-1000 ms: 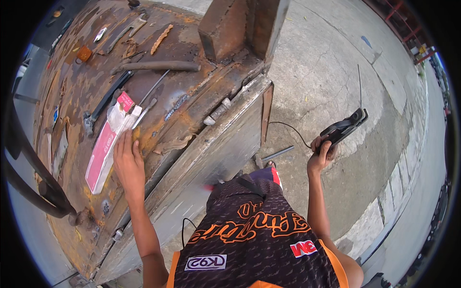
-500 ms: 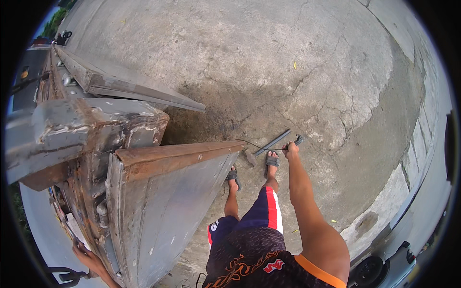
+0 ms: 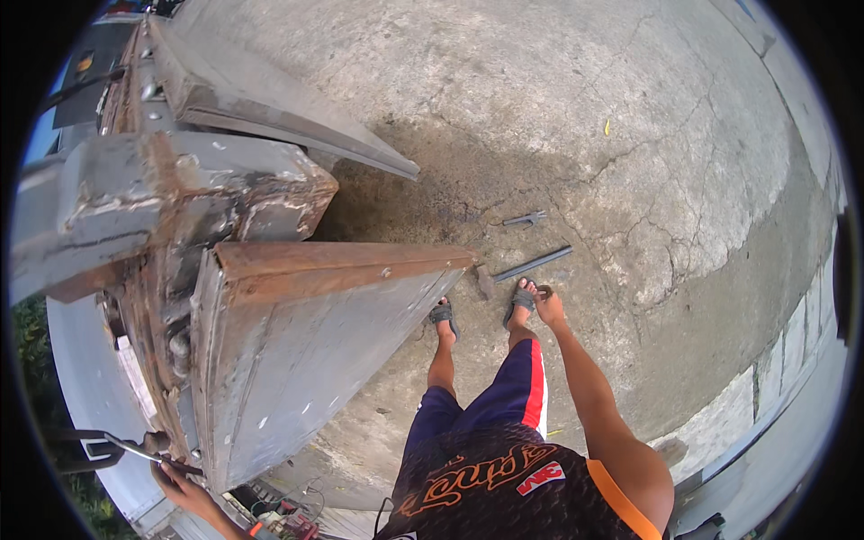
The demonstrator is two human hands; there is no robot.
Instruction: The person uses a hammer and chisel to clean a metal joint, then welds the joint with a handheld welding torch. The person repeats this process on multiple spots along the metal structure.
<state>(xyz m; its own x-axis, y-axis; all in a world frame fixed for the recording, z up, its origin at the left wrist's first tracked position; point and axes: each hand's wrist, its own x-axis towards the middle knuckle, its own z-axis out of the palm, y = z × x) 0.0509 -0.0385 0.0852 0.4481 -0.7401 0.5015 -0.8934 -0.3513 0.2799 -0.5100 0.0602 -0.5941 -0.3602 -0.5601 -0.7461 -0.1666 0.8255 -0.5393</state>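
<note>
My left hand (image 3: 180, 493) is low at the left, beside the lower edge of a grey metal panel (image 3: 306, 360) with a rusty top edge. Its fingers are closed round the dark end of a slim metal rod (image 3: 135, 447). Over my right foot hangs my right hand (image 3: 549, 308), its fingers curled together; whatever is in them is too small to make out. Beyond it, a dark grey clamp-like tool (image 3: 525, 219) appears on the concrete, apart from the hand. Nearer lie a grey metal bar (image 3: 533, 263) and a hammer-like brown block (image 3: 486, 283).
A thick welded grey beam (image 3: 216, 189) juts in from the left, with a second metal panel (image 3: 279, 108) behind it. The floor is cracked concrete (image 3: 666, 225). At the bottom left, cables and a red machine (image 3: 292, 522) show beneath the panel.
The clamp-like tool has left my right hand and is now farther off, over the floor. My right hand has drawn back toward me. A metal rod now shows at my left hand.
</note>
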